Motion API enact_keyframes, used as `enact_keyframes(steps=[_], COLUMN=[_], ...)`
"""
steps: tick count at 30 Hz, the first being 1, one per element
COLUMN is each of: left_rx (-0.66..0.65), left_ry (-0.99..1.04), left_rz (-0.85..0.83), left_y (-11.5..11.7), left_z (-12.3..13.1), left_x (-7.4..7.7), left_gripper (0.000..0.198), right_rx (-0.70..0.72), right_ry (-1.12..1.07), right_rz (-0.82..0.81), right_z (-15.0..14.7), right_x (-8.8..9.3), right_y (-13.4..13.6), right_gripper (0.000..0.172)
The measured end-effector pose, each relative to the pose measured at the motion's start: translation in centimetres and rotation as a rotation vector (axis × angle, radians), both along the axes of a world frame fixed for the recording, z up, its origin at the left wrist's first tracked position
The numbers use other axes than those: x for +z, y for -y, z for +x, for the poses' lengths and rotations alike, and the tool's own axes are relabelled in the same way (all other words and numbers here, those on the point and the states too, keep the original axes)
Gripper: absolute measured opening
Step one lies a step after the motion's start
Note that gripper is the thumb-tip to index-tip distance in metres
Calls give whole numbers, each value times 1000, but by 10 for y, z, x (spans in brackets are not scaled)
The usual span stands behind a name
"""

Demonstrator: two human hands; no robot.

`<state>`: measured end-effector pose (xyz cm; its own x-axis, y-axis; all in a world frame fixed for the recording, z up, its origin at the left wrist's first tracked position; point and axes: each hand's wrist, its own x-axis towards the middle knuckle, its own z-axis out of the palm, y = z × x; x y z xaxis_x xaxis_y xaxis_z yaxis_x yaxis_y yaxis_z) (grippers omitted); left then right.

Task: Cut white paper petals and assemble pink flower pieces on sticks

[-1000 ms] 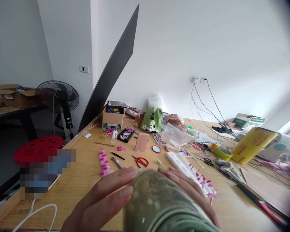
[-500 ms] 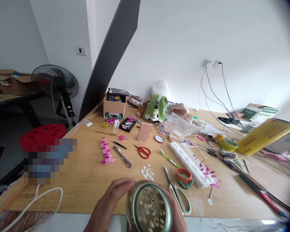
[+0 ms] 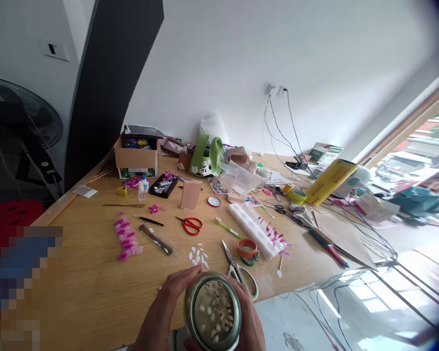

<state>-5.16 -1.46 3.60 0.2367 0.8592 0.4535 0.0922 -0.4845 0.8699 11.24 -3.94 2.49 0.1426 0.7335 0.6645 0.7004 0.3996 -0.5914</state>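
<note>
Between my two hands is a round jar (image 3: pixel 214 312) with a metallic rim, its top showing many small pale pieces. My left hand (image 3: pixel 168 304) wraps round its left side. On the right side, my right hand (image 3: pixel 247 312) is closed round it. Small white petal-shaped pieces (image 3: pixel 198 255) lie on the table just beyond the jar. White-handled scissors (image 3: pixel 239 273) rest by my right hand, beside rolls of orange and green tape (image 3: pixel 248 249). Red-handled scissors (image 3: pixel 191 225) lie farther back.
The wooden table (image 3: pixel 88 292) also bears a pink fuzzy strip (image 3: pixel 126 237), a white perforated strip (image 3: pixel 256 230), a cardboard box (image 3: pixel 137 158), a green bag (image 3: pixel 207 156) and a yellow roll (image 3: pixel 331 182). A red stool (image 3: pixel 12 217) stands at left.
The view has turned to the right, so the table's things appear farther left and a window shows at right. Both hands still hold the jar.
</note>
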Motion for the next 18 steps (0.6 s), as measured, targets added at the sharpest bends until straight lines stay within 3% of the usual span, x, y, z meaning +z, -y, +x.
enact_keyframes(steps=[5,9,14,18], left_rx=[-92,-157,-159,-153], left_ry=[17,35,32,50], left_rz=[25,83,97,96], left_y=[-8,-11,-10,-8], left_z=[10,21,29,26], left_x=[-3,6,16,14], left_gripper=[70,63,57,61], right_rx=[-45,-112,-171,-147], right_ry=[11,-12,-15,-1], right_rz=[-18,-9,22,54], right_z=[10,17,23,17], right_x=[3,3,0,0], right_y=[8,13,15,13], right_gripper=[87,79,69,63])
